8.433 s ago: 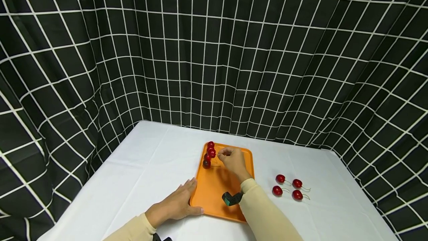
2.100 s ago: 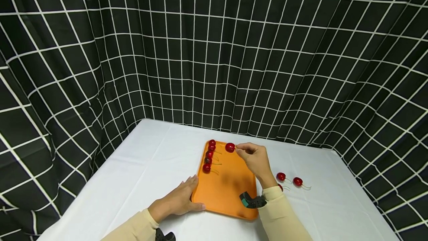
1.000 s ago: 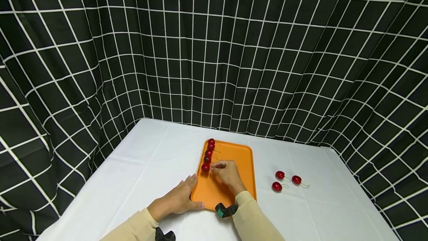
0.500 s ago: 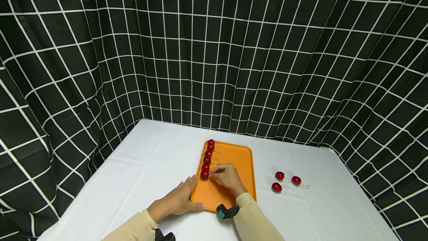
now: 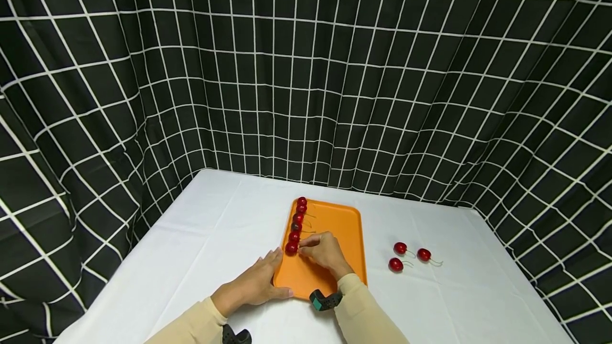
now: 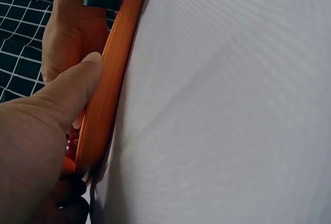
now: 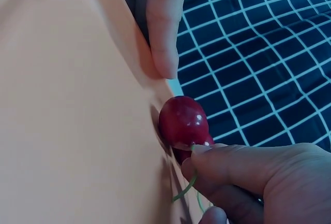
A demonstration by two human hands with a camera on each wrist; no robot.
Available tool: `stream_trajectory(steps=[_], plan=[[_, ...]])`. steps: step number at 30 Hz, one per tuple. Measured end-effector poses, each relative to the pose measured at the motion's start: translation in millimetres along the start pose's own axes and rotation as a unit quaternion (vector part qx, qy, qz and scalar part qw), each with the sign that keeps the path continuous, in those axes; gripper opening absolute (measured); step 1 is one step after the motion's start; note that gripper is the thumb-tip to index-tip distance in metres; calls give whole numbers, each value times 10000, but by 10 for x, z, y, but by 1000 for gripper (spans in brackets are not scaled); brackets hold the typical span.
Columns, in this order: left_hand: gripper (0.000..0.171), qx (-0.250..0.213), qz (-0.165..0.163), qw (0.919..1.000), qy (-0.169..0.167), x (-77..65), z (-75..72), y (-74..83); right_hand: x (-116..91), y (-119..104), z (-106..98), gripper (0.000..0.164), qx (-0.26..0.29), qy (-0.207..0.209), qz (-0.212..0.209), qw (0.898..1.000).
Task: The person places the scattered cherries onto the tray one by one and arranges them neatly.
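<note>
On the orange tray [image 5: 337,219], a line of several red cherries [image 5: 298,217], one of them darker, runs along the left rim with stems pointing right. At the near end of this line, my right hand [image 5: 325,252] pinches a cherry [image 7: 182,121] by its stem between thumb and index finger. The right wrist view shows the fruit low at the tray's side, partly covering another cherry behind it. My left hand [image 5: 253,283] rests at the tray's near-left corner, its fingers along the left edge and its thumb [image 6: 77,81] on the near rim.
Three loose cherries [image 5: 396,265] with curved stems lie on the white tablecloth [image 5: 454,291] right of the tray. A black curtain with a white grid [image 5: 306,78] stands behind and at both sides of the table.
Over several seconds the line on the tray has grown towards the near side, and one loose cherry has left the right group. In the last second my right hand shifted slightly nearer with its cherry.
</note>
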State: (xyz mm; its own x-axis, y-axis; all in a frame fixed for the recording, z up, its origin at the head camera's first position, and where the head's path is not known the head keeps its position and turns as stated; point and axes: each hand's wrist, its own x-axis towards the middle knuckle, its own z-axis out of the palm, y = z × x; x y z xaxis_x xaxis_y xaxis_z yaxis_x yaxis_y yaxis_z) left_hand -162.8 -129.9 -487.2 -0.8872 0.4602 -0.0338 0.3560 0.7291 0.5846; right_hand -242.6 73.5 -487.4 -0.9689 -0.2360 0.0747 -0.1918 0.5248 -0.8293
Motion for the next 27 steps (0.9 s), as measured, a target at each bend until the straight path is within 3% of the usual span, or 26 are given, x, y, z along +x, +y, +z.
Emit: stream_trajectory(steps=[7, 13, 20, 27], plan=[[102, 0, 1, 10000, 46, 6, 1, 5, -29, -12, -88, 8, 164, 16, 151, 9997], [102, -75, -44, 10000, 28, 0, 8, -4, -52, -42, -197, 17, 893, -68, 118, 9959], [102, -78, -85, 9999, 7, 1, 3, -12, -91, -213, -422, 22, 1290, -29, -280, 9912], [103, 27, -110, 9999, 52, 9, 7, -7, -137, -350, -851, 21, 1483, 278, -798, 9853]])
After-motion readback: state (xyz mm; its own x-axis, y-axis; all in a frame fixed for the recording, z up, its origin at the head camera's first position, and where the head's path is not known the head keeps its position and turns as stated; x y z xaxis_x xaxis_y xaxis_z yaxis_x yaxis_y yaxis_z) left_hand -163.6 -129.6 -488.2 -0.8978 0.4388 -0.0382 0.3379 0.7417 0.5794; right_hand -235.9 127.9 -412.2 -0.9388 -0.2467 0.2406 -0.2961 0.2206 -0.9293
